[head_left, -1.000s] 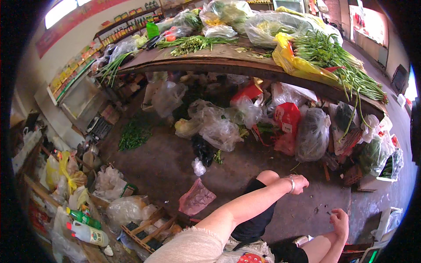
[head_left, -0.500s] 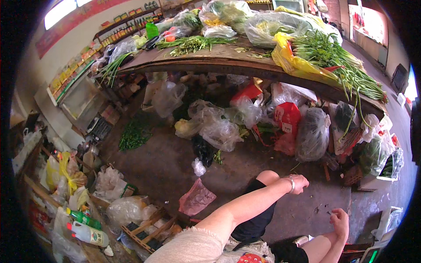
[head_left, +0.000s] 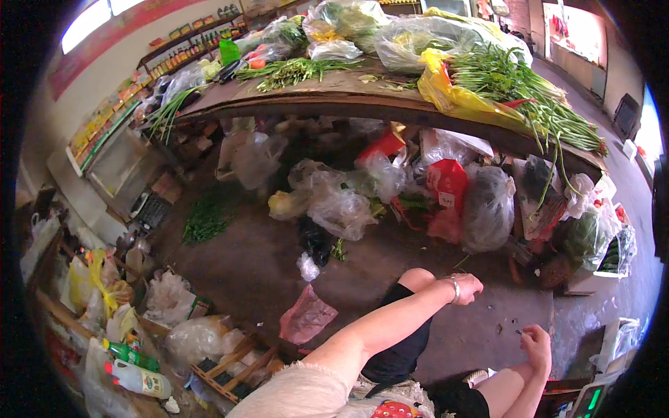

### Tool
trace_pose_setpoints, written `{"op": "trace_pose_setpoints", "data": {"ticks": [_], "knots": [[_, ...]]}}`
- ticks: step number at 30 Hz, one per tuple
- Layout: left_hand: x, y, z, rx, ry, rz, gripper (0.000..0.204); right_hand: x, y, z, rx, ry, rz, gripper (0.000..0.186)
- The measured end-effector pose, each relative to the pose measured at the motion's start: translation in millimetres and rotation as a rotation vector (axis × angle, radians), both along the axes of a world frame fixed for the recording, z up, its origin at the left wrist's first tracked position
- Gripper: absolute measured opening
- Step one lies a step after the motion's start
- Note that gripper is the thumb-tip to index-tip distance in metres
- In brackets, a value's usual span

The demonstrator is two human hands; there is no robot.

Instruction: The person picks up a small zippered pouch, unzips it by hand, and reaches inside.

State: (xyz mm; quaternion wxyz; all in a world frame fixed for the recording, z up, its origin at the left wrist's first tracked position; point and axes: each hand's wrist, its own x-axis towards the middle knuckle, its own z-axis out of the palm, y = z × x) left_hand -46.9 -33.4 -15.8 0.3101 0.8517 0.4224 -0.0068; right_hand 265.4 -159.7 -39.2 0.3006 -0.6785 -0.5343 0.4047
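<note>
My left hand (head_left: 468, 288), with a bracelet at the wrist, hangs with loosely bent fingers beside my bare knee (head_left: 418, 277), holding nothing I can see. My right hand (head_left: 535, 343) is raised above my other leg (head_left: 500, 390), fingers loosely curled and apart, with nothing visible in them. A pink plastic bag (head_left: 306, 315) lies on the floor (head_left: 376, 256) to the left of my legs, near a small white bundle (head_left: 308, 266) and a black bag (head_left: 313, 240).
A long wooden counter (head_left: 313, 94) bears bagged vegetables and loose greens (head_left: 502, 83); bags (head_left: 488, 209) crowd beneath it. Greens (head_left: 205, 221) lie on the floor. At left are bottles (head_left: 139, 380) and a slatted crate (head_left: 230, 369). A green-lit display (head_left: 592, 397) sits lower right. Shelves line the wall.
The whole view has shifted slightly left and up in the frame. My hands keep much the same pose relative to my legs, and the items around are unchanged.
</note>
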Motion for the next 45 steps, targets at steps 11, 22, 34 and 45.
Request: {"op": "trace_pose_setpoints", "data": {"ticks": [11, 22, 34, 45], "knots": [[0, -2, 0, 0.008, -0.005, 0.009, 0.031, -4, -3, 8, 0.018, -0.073, 0.008, 0.025], [-1, -1, 2, -0.022, -0.003, 0.016, 0.032, -6, -1, 10, -0.006, -0.084, 0.007, 0.025], [0, -4, 12, -0.008, 0.022, 0.009, 0.031, -2, -1, 5, 0.012, -0.074, 0.023, 0.027], [1, -1, 2, 0.008, 0.011, -0.009, 0.031, -7, -1, 13, -0.008, -0.071, 0.025, 0.025]]}}
